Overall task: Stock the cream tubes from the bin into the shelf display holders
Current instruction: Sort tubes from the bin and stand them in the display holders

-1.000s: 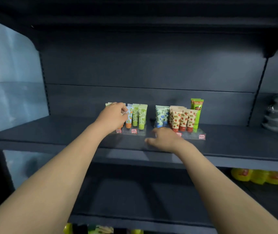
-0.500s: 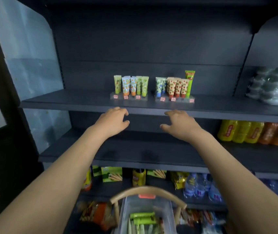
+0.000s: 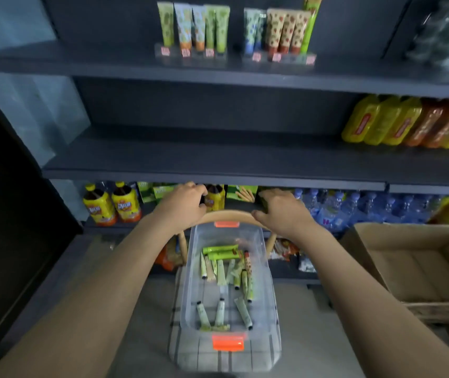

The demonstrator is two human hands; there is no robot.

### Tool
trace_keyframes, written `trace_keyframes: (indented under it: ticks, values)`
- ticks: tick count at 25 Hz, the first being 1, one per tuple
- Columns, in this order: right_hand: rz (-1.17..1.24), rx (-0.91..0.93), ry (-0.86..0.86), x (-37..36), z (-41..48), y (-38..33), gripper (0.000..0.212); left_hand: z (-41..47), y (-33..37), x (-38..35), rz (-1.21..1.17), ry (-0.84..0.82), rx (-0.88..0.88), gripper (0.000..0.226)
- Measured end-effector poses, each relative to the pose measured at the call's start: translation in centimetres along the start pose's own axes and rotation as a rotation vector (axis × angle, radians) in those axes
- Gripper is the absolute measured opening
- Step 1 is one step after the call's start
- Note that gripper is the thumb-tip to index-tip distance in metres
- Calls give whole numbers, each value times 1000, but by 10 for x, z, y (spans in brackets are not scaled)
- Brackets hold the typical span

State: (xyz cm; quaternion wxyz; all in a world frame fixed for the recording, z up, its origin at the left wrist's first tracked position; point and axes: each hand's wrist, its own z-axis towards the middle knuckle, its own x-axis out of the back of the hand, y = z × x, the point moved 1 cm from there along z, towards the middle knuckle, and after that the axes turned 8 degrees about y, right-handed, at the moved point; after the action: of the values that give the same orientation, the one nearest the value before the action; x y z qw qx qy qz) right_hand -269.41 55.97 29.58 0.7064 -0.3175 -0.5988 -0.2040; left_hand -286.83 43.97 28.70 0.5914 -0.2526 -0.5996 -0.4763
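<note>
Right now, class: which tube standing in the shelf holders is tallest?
The bright green tube at the right end of the right holder; it overtops every other.

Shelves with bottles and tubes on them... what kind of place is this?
Most likely a small shop. The shelves hold rows of drink bottles, the tubes up top stand in holders with price tags, and a bin with more of them sits below, ready for stocking.
</note>
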Motion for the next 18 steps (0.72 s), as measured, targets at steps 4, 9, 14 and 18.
trace_keyframes:
  ticks: [4,9,14,18]
  values:
    - [24,5,-178,-83,5,27,53,0,-5,-80,-53,-94,81,33]
    - [-2,27,-437,-181,18,58,47,-4,-19,-191,-105,-265,199,26]
    - [68,-12,-633,-266,16,77,36,-35,-36,-284,-197,-461,419,31]
    - [183,-177,-753,-335,4,76,32,-55,-49,-349,-302,-556,601,9]
